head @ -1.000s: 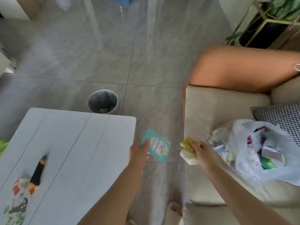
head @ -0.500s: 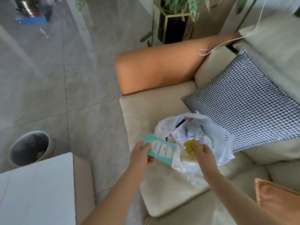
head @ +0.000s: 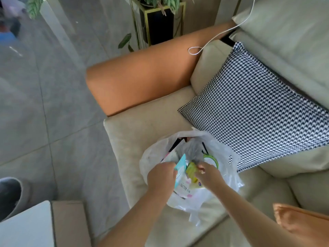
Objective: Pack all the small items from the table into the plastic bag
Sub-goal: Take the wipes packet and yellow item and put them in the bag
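Your left hand (head: 161, 177) pinches a flat teal packet (head: 179, 172), your right hand (head: 209, 174) a crinkly yellow wrapper (head: 191, 171), over the filmy plastic bag (head: 226, 157); houndstooth cushion (head: 258, 111) at two o'clock.

I have one view only, from the head camera, looking steeply down and forward from close above the sofa seat (head: 135, 139). The plastic bag (head: 226, 157) sits just below frame centre, the desk (head: 26, 227) corner at 8 o'clock, the checked cushion (head: 258, 107) at 2 o'clock.
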`<state>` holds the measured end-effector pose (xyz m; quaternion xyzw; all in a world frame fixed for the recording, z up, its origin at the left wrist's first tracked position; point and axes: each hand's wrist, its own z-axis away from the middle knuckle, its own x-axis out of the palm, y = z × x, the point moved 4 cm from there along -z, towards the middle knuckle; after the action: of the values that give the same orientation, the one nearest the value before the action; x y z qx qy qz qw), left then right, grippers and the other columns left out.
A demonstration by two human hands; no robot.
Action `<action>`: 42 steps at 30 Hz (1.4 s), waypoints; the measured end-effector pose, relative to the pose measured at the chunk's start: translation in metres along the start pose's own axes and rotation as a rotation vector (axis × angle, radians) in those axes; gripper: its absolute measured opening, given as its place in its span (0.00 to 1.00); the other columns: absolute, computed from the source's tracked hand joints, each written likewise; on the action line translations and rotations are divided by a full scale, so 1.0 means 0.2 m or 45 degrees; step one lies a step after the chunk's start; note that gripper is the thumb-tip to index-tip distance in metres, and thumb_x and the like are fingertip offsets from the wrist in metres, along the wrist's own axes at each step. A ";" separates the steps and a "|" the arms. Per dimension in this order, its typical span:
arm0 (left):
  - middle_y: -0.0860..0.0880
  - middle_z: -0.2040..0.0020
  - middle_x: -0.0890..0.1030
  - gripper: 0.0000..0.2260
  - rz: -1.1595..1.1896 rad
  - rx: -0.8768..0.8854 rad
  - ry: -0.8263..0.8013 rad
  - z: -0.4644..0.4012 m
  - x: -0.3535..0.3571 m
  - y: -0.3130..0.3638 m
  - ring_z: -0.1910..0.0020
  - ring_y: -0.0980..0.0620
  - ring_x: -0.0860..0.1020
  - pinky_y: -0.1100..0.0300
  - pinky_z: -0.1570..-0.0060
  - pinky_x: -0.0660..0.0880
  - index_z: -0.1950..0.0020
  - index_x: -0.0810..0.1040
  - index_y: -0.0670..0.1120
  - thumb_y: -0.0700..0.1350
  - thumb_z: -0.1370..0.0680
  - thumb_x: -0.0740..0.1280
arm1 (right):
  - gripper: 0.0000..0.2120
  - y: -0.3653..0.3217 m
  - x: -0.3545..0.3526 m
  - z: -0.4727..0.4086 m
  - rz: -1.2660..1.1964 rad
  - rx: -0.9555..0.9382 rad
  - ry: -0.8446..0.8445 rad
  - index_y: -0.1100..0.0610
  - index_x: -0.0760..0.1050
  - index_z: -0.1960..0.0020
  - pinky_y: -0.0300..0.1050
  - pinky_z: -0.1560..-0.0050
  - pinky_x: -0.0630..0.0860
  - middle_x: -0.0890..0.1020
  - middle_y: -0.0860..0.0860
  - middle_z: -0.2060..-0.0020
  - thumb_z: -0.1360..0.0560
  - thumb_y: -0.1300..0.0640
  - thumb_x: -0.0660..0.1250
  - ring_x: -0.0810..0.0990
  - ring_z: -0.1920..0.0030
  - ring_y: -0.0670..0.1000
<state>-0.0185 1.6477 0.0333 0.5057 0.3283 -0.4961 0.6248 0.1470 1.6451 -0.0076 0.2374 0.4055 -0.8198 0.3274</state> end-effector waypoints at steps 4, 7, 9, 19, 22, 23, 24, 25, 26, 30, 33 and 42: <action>0.52 0.64 0.79 0.14 -0.447 0.390 0.325 -0.09 -0.02 0.02 0.62 0.49 0.76 0.57 0.65 0.69 0.68 0.80 0.51 0.52 0.46 0.81 | 0.15 0.02 0.07 -0.04 0.040 -0.085 0.131 0.57 0.73 0.38 0.44 0.49 0.71 0.78 0.56 0.48 0.24 0.58 0.63 0.76 0.46 0.55; 0.45 0.34 0.73 0.32 -0.406 0.162 0.206 -0.17 -0.02 -0.04 0.37 0.42 0.72 0.45 0.38 0.67 0.36 0.74 0.53 0.55 0.39 0.78 | 0.16 0.00 0.04 -0.04 0.036 -0.244 0.187 0.56 0.70 0.37 0.47 0.45 0.71 0.77 0.54 0.44 0.24 0.59 0.63 0.74 0.42 0.55; 0.44 0.25 0.56 0.40 -0.351 -0.028 0.075 -0.21 -0.02 -0.08 0.27 0.41 0.60 0.43 0.29 0.57 0.25 0.55 0.53 0.59 0.31 0.71 | 0.18 -0.02 -0.01 -0.04 0.051 -0.332 0.209 0.55 0.70 0.35 0.46 0.41 0.71 0.74 0.51 0.38 0.25 0.61 0.63 0.73 0.38 0.54; 0.45 0.40 0.78 0.17 0.198 -0.251 0.090 -0.28 -0.08 -0.10 0.40 0.45 0.75 0.54 0.45 0.71 0.35 0.73 0.47 0.53 0.20 0.59 | 0.24 0.04 -0.25 -0.15 0.744 -0.177 0.220 0.43 0.66 0.31 0.58 0.29 0.60 0.56 0.48 0.25 0.23 0.62 0.58 0.52 0.25 0.59; 0.44 0.41 0.79 0.15 0.493 -0.283 0.139 -0.34 -0.17 -0.10 0.41 0.45 0.76 0.58 0.50 0.69 0.38 0.76 0.44 0.50 0.21 0.61 | 0.29 0.05 -0.27 -0.13 0.516 -0.226 0.197 0.49 0.69 0.32 0.52 0.39 0.73 0.62 0.51 0.28 0.27 0.73 0.54 0.69 0.35 0.57; 0.44 0.43 0.80 0.14 0.529 -0.272 0.166 -0.36 -0.21 -0.10 0.43 0.44 0.76 0.59 0.52 0.67 0.40 0.77 0.43 0.49 0.20 0.61 | 0.29 0.03 -0.28 -0.12 0.448 -0.267 0.228 0.51 0.71 0.33 0.50 0.39 0.72 0.65 0.51 0.29 0.28 0.74 0.53 0.71 0.37 0.55; 0.44 0.45 0.80 0.13 0.558 -0.266 0.199 -0.38 -0.25 -0.11 0.44 0.44 0.77 0.60 0.53 0.67 0.41 0.78 0.43 0.47 0.20 0.60 | 0.29 0.02 -0.29 -0.11 0.404 -0.303 0.273 0.53 0.71 0.33 0.48 0.38 0.71 0.67 0.51 0.30 0.28 0.74 0.54 0.71 0.36 0.54; 0.45 0.45 0.80 0.12 0.589 -0.274 0.240 -0.40 -0.30 -0.12 0.45 0.45 0.77 0.61 0.53 0.67 0.42 0.78 0.43 0.46 0.20 0.60 | 0.28 0.00 -0.30 -0.11 0.371 -0.334 0.328 0.54 0.72 0.33 0.47 0.36 0.69 0.69 0.51 0.31 0.28 0.75 0.54 0.71 0.35 0.53; 0.45 0.45 0.80 0.12 0.632 -0.297 0.289 -0.42 -0.35 -0.13 0.45 0.46 0.77 0.61 0.52 0.67 0.42 0.78 0.43 0.46 0.20 0.60 | 0.27 0.00 -0.32 -0.10 0.341 -0.357 0.381 0.55 0.72 0.34 0.46 0.35 0.68 0.71 0.51 0.32 0.28 0.75 0.55 0.71 0.35 0.53; 0.44 0.46 0.81 0.10 0.923 -0.379 0.437 -0.48 -0.51 -0.18 0.46 0.45 0.78 0.58 0.50 0.70 0.44 0.79 0.42 0.44 0.21 0.62 | 0.30 -0.05 -0.36 -0.09 0.401 -0.417 0.447 0.53 0.68 0.31 0.48 0.34 0.66 0.66 0.48 0.28 0.28 0.75 0.56 0.67 0.33 0.53; 0.43 0.44 0.80 0.10 0.959 -0.390 0.377 -0.44 -0.49 -0.19 0.45 0.44 0.78 0.55 0.47 0.73 0.42 0.78 0.42 0.42 0.21 0.62 | 0.36 -0.07 -0.31 -0.06 0.726 -0.484 0.282 0.45 0.57 0.26 0.47 0.33 0.66 0.56 0.42 0.25 0.27 0.72 0.56 0.63 0.30 0.51; 0.52 0.47 0.76 0.17 1.124 -0.445 0.169 -0.11 -0.32 -0.26 0.46 0.50 0.76 0.54 0.44 0.73 0.36 0.71 0.48 0.52 0.22 0.64 | 0.26 -0.15 -0.16 0.06 0.802 -0.463 0.202 0.45 0.63 0.29 0.50 0.29 0.59 0.68 0.43 0.30 0.24 0.64 0.56 0.61 0.28 0.48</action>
<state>-0.0841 1.6878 0.0689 0.5149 0.1997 -0.0873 0.8291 0.1444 1.6595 0.0360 0.3515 0.4755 -0.5724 0.5681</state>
